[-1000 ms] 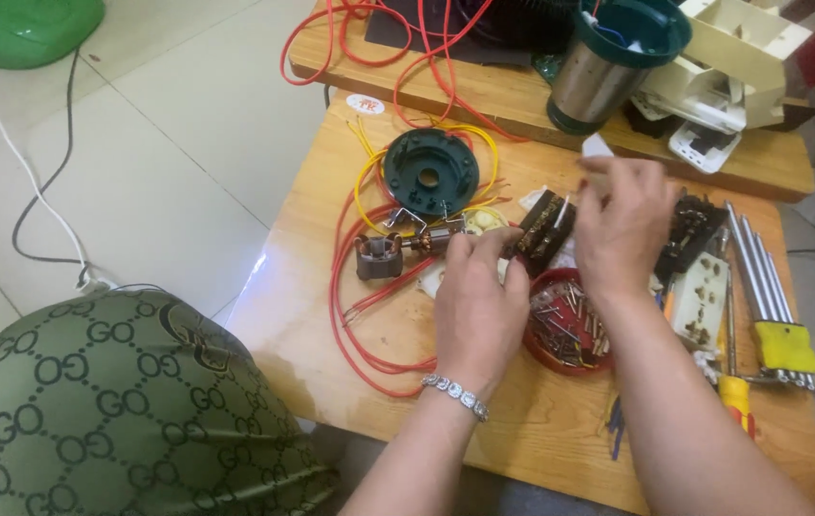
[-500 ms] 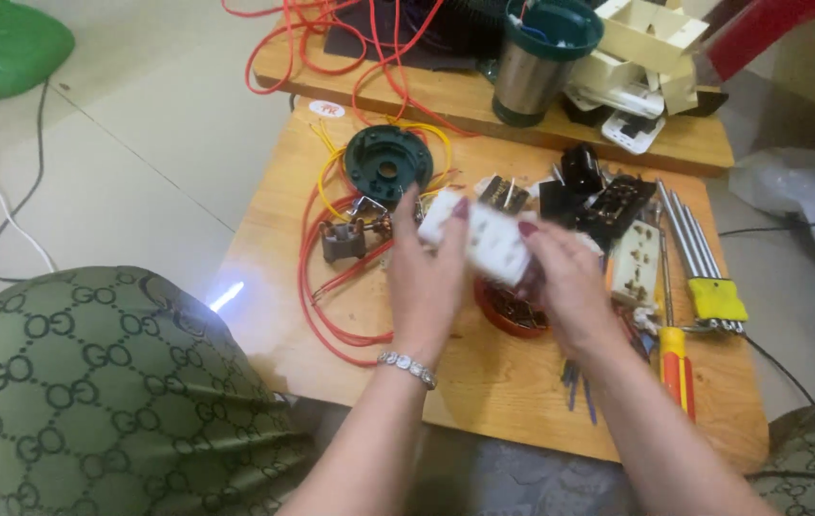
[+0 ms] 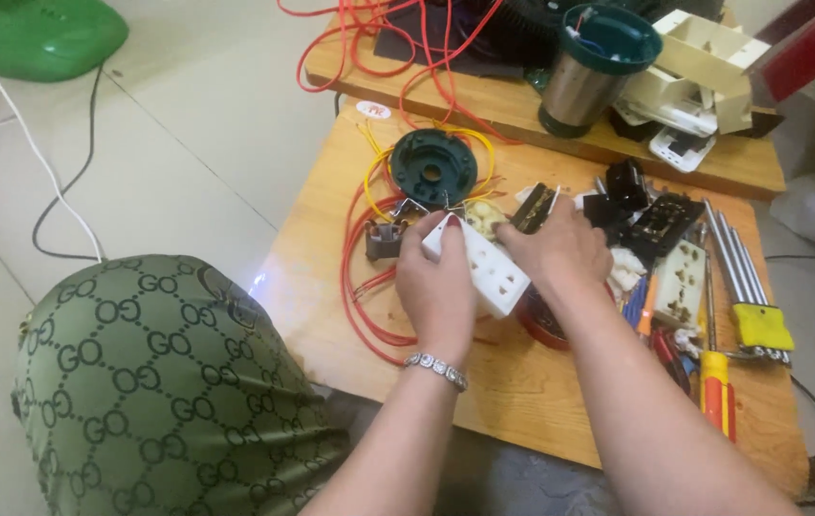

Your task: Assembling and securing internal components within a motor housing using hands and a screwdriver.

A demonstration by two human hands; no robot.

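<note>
Hands have come together over the desk [image 3: 522, 392]: 1 second ago the right hand [image 3: 560, 250] was raised apart with a small piece, and now both clasp 1 white socket strip [image 3: 486, 266] at desk centre. Left hand [image 3: 438, 287] fingers wrap its 9 o'clock end; right-hand fingers close on its 2 o'clock end. Dark green round part [image 3: 432, 168] lies at 12 o'clock, red wires [image 3: 355, 287] at 9.

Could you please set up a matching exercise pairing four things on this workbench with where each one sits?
Things:
1. white socket strip
2. dark green round part
3. yellow-handled screwdriver
4. metal canister with green top

Places:
A. far plank, at the back
B. near the table's right edge
C. held in both hands
D. ringed by yellow wires

Pairs: 1-C, 2-D, 3-B, 4-A
</note>
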